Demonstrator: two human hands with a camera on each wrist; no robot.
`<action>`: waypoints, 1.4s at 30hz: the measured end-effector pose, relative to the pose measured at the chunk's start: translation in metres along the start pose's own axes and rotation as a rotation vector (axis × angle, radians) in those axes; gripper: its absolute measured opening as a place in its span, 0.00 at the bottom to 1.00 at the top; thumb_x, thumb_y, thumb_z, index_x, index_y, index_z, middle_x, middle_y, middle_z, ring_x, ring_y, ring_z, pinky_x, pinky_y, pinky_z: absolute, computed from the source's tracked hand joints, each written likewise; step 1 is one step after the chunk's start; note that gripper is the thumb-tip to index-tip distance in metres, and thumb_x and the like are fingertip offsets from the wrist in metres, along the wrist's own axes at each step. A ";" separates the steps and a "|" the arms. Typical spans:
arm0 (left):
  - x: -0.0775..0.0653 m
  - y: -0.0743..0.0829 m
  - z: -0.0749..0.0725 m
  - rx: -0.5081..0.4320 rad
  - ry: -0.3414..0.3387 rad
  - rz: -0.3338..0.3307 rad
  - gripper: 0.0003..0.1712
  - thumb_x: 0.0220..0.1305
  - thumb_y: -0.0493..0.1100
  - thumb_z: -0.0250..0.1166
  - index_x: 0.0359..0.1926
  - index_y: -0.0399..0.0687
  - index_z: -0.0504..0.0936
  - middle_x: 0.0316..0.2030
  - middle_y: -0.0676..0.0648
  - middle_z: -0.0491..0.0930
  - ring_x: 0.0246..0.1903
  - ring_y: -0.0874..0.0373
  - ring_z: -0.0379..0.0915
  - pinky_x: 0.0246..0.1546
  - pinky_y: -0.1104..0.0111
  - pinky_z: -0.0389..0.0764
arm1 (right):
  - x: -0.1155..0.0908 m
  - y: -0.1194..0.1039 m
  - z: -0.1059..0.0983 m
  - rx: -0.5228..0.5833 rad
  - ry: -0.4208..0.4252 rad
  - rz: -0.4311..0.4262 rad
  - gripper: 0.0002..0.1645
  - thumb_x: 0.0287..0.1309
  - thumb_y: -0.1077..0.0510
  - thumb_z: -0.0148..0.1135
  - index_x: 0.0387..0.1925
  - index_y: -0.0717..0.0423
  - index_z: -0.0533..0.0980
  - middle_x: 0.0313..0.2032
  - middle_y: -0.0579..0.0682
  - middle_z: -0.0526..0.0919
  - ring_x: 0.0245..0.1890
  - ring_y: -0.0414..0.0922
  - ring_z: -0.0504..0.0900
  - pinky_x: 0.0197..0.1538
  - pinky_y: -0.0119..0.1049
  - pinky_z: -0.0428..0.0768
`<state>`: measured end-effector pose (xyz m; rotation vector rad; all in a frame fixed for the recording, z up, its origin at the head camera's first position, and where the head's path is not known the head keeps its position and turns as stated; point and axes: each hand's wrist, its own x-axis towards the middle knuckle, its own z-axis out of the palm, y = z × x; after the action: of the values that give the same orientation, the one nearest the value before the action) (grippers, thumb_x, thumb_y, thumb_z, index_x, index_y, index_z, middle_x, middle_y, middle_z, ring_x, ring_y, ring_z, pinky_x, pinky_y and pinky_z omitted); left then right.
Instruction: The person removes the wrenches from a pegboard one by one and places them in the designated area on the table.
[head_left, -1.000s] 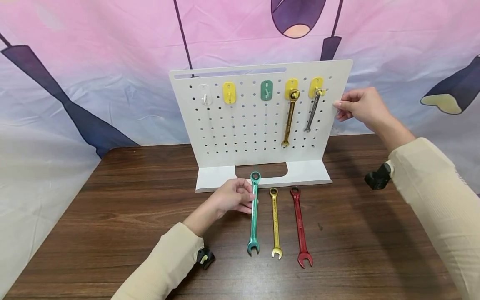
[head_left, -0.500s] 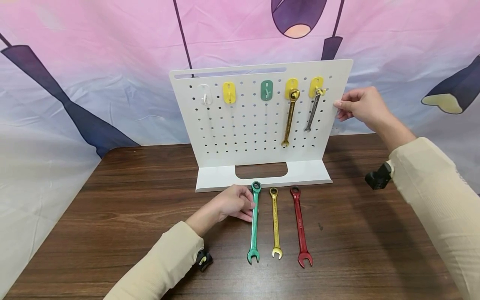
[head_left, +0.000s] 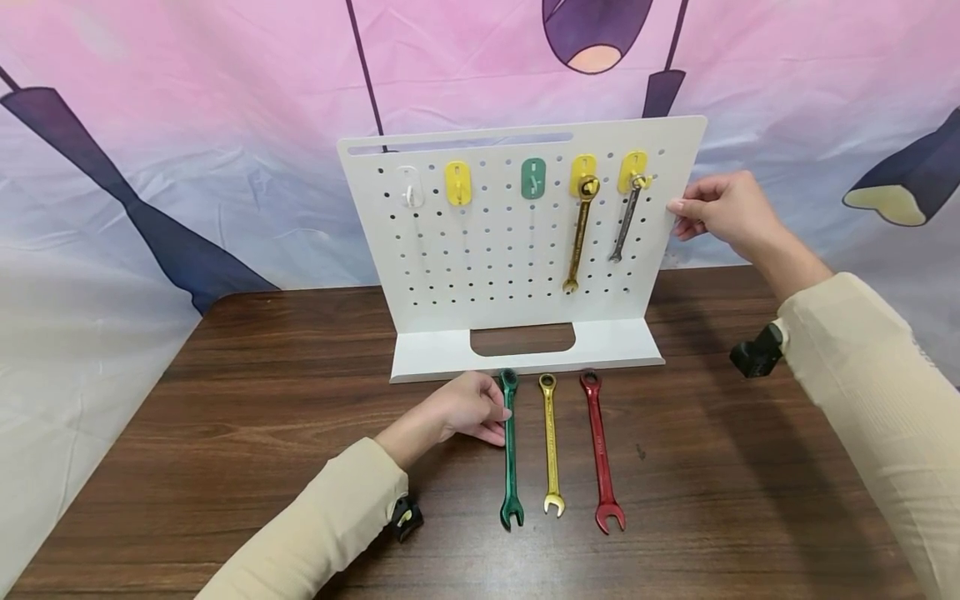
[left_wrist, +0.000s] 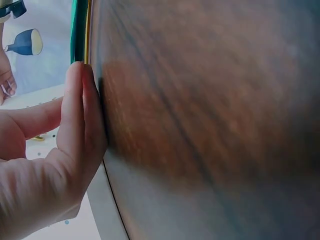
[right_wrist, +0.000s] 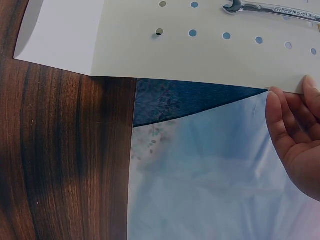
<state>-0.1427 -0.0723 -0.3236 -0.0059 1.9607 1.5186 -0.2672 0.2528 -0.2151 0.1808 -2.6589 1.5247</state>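
Observation:
A green combination wrench (head_left: 512, 467) lies on the table, its ring end near the white pegboard's base. My left hand (head_left: 474, 408) pinches it at the upper part of the shank. In the left wrist view, the fingertips meet the green wrench (left_wrist: 77, 35) and the thumb tip is hidden. My right hand (head_left: 723, 208) holds the right edge of the pegboard (head_left: 487, 233), thumb in front and fingers partly behind it. To the right of the green wrench lie a yellow wrench (head_left: 551, 442) and a red wrench (head_left: 602, 458), roughly parallel.
Along the pegboard's top run a white hook (head_left: 408, 187), a yellow hook (head_left: 458, 183) and a green hook (head_left: 533, 178). A bronze-gold wrench (head_left: 577, 242) and a silver wrench (head_left: 626, 221) hang from two other yellow hooks. A printed cloth (head_left: 225, 167) covers the back.
My left hand has drawn the green wrench down toward me and lowered it flat, level with the yellow and red wrenches. The right hand stays on the pegboard edge.

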 end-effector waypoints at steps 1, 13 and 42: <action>0.000 0.000 0.000 0.004 0.003 -0.003 0.05 0.60 0.24 0.54 0.29 0.32 0.67 0.22 0.41 0.71 0.17 0.58 0.73 0.29 0.65 0.84 | 0.000 0.000 0.000 0.002 0.001 0.000 0.14 0.57 0.59 0.60 0.34 0.70 0.76 0.17 0.46 0.79 0.18 0.40 0.79 0.26 0.30 0.82; 0.002 0.000 0.002 0.056 0.048 -0.016 0.07 0.59 0.24 0.56 0.26 0.33 0.68 0.21 0.41 0.72 0.15 0.59 0.73 0.26 0.67 0.84 | 0.000 0.000 -0.001 0.022 0.002 -0.003 0.09 0.56 0.60 0.61 0.29 0.65 0.78 0.16 0.46 0.79 0.17 0.40 0.79 0.25 0.30 0.82; -0.002 0.000 -0.001 0.122 0.117 -0.019 0.08 0.56 0.23 0.57 0.22 0.31 0.72 0.18 0.42 0.71 0.14 0.58 0.74 0.21 0.69 0.83 | -0.001 -0.002 -0.001 0.050 -0.003 -0.005 0.08 0.56 0.61 0.60 0.25 0.60 0.79 0.16 0.46 0.79 0.17 0.40 0.79 0.25 0.30 0.82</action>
<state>-0.1421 -0.0736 -0.3226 -0.0632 2.1371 1.4125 -0.2659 0.2529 -0.2132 0.1918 -2.6219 1.5917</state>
